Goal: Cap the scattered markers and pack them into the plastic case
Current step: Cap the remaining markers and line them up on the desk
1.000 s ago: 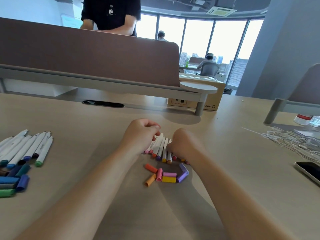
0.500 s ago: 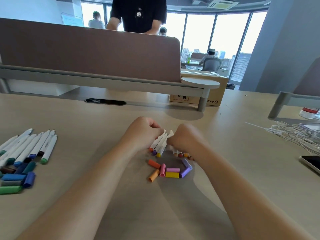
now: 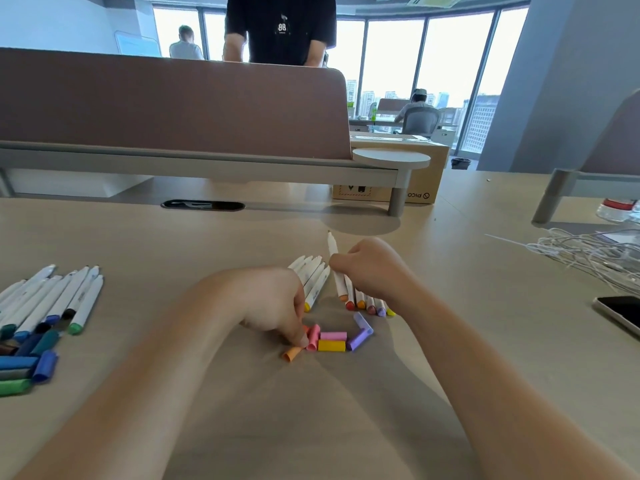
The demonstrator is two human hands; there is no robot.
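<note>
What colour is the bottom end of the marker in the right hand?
Orange, on the marker the right hand holds; head view.

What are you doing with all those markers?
A person is capping markers at a desk. The right hand holds an orange marker, tilted up. The left hand reaches down onto the loose caps; whether it grips one is unclear. A second bunch with blue caps lies at the left.
</note>
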